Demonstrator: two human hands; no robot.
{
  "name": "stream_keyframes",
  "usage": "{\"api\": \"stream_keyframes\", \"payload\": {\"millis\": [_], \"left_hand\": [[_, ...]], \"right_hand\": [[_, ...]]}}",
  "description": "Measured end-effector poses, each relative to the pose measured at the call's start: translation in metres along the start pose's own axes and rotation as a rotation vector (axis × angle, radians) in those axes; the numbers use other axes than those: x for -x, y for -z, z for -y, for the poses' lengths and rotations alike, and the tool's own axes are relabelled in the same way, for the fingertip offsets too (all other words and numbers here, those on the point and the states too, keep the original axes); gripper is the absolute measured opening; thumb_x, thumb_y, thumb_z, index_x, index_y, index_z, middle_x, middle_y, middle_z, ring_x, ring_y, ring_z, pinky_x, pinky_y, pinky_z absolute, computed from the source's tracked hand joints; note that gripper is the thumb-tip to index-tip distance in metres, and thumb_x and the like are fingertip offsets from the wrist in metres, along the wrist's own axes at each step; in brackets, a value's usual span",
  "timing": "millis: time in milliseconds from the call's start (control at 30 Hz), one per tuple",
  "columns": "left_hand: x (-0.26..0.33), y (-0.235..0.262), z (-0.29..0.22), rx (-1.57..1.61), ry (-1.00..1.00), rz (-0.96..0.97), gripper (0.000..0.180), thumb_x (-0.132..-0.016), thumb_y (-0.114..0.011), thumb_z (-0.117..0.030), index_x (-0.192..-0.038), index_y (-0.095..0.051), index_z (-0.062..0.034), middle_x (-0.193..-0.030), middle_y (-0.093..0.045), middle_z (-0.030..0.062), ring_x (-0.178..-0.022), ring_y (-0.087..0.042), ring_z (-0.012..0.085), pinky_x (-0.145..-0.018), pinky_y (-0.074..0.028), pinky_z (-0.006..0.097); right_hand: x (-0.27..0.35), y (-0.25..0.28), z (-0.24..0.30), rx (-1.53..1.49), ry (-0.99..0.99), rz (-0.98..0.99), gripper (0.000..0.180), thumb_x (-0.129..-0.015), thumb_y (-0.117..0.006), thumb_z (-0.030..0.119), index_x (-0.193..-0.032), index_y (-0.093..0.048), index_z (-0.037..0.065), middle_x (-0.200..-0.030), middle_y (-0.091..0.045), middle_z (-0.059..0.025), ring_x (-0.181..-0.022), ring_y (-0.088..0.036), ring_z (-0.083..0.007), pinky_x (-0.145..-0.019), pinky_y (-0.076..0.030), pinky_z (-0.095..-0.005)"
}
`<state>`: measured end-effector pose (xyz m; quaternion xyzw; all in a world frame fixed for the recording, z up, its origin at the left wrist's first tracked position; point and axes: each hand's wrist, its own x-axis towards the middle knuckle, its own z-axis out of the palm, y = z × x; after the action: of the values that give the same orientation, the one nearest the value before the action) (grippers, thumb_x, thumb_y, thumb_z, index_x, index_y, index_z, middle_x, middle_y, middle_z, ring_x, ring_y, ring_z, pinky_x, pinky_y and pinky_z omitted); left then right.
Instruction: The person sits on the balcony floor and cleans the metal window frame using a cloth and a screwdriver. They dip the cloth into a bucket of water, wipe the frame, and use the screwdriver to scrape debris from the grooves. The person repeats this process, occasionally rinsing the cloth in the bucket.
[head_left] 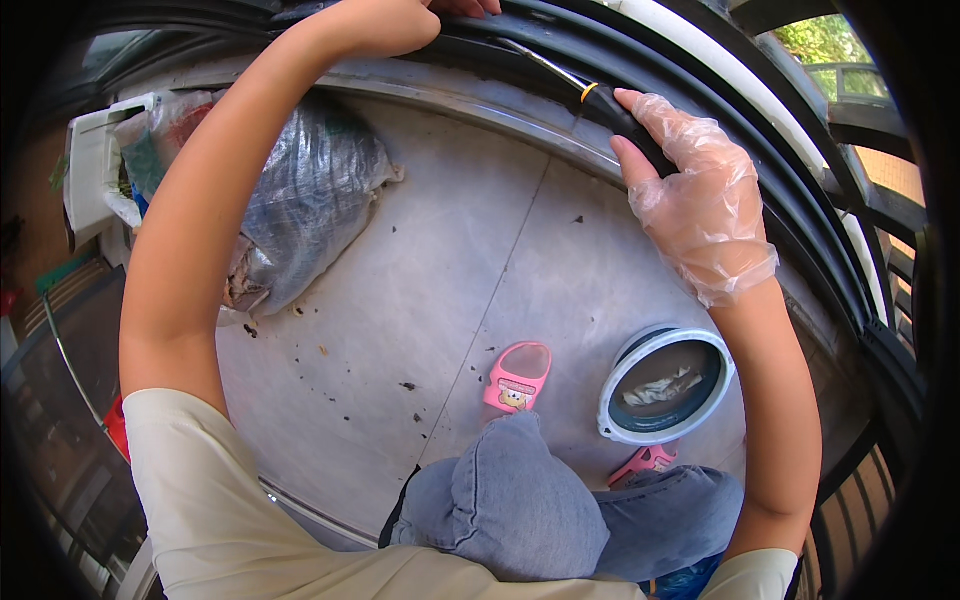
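Note:
My right hand (700,195), in a clear disposable plastic glove, is closed round the black handle of a screwdriver (600,105). A yellow ring sits where its metal shaft meets the handle. The shaft points left, its tip at the dark sliding-door track (470,48). By the same track at the top edge is my left hand (395,25), bare and bent at the wrist. Only some of its fingertips show; the rest is cut off, so its grip is hidden.
A blue-grey collapsible basin (608,405) holding a crumpled wet-looking piece stands right of my pink slipper (520,375). A stuffed plastic sack (325,190) lies left, beside a white container (92,170). Dark crumbs dot the grey tiles (430,270). Black railings (880,210) run along the right.

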<state>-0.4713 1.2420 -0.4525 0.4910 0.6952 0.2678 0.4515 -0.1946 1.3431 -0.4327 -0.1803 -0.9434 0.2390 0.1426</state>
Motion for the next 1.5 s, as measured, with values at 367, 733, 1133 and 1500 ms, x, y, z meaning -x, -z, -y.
{"api": "stream_keyframes", "payload": {"millis": [367,733,1133,1500], "left_hand": [[-0.004,0.002,-0.006,0.001,0.022,0.026,0.059,-0.059,-0.034,0.014,-0.113,-0.056,0.0051,-0.106,-0.062,0.0139,-0.105,-0.056,0.0216,-0.097,-0.041,0.031],[0.038,-0.032,-0.013,-0.281,-0.082,-0.638,0.034,-0.068,-0.033,0.012,-0.092,-0.057,0.0053,-0.086,-0.064,0.0205,-0.092,-0.064,0.0281,-0.086,-0.049,0.034],[0.047,-0.07,0.011,-0.334,-0.04,-0.761,0.045,-0.071,-0.035,0.011,-0.11,-0.056,0.0006,-0.112,-0.064,0.0129,-0.115,-0.058,0.0246,-0.096,-0.043,0.03],[0.045,-0.071,0.011,-0.331,-0.041,-0.787,0.045,-0.07,-0.035,0.011,-0.107,-0.057,0.0006,-0.111,-0.064,0.0135,-0.114,-0.058,0.0251,-0.098,-0.042,0.032]], "right_hand": [[-0.017,-0.008,-0.006,0.035,0.091,0.023,0.032,-0.08,-0.068,0.014,-0.111,-0.064,0.008,-0.087,-0.066,-0.0151,-0.082,-0.063,-0.032,-0.075,-0.051,-0.0384],[-0.013,0.002,-0.004,-0.018,0.041,0.054,0.032,-0.079,-0.068,0.01,-0.111,-0.064,0.007,-0.091,-0.066,-0.0141,-0.084,-0.063,-0.0306,-0.076,-0.051,-0.0369],[-0.02,-0.011,-0.004,0.02,0.098,0.061,0.031,-0.08,-0.067,0.012,-0.111,-0.063,0.007,-0.088,-0.065,-0.0127,-0.083,-0.062,-0.03,-0.074,-0.051,-0.0379],[-0.023,-0.002,-0.005,-0.026,0.085,0.073,0.031,-0.078,-0.069,0.011,-0.109,-0.064,0.006,-0.09,-0.066,-0.0149,-0.084,-0.062,-0.0321,-0.076,-0.051,-0.038]]}}
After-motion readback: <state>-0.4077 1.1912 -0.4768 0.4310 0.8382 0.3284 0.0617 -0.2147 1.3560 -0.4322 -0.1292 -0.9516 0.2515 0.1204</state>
